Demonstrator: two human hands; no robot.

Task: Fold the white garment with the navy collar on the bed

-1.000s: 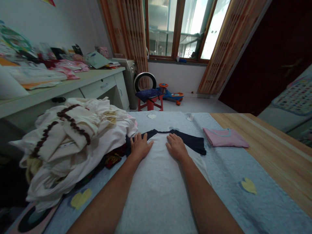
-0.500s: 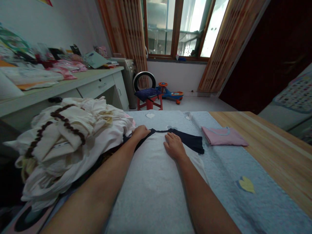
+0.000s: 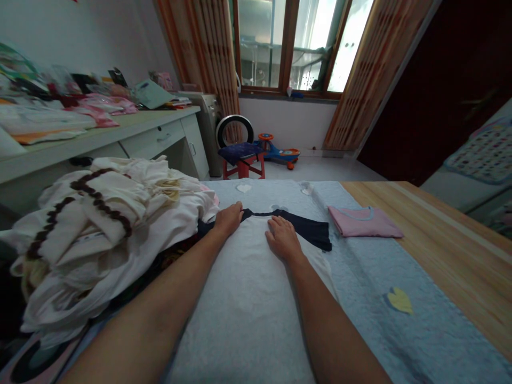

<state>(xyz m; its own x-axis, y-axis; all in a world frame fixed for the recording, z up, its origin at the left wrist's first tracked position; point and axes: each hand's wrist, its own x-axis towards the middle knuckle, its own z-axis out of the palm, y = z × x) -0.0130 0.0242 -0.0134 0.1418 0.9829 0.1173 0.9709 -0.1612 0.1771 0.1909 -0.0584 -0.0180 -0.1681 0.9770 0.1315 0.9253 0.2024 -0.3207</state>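
A white T-shirt (image 3: 240, 288) with navy raglan sleeves lies spread on a light blue cloth (image 3: 360, 282), its neckline at the far end. My left hand (image 3: 229, 220) is closed on the shirt's left shoulder, by the dark sleeve; its fingertips are partly hidden. With fingers stretched out, my right hand (image 3: 283, 237) rests flat on the white front just below the neckline. The navy right sleeve (image 3: 310, 230) reaches out beyond it. Part of the left sleeve shows beside the heap of clothes.
A heap of cream and white clothes (image 3: 120, 224) rises at the left. To the right lies a folded pink garment (image 3: 366, 223), near the bare wooden tabletop (image 3: 436, 229). Beyond the far edge stand a red stool (image 3: 243, 169) and a ride-on toy (image 3: 280, 153). A cluttered desk (image 3: 160, 125) runs along the left wall.
My left hand has shifted slightly left along the shirt's shoulder. The right hand stays on the shirt front. The whole view has moved a little.
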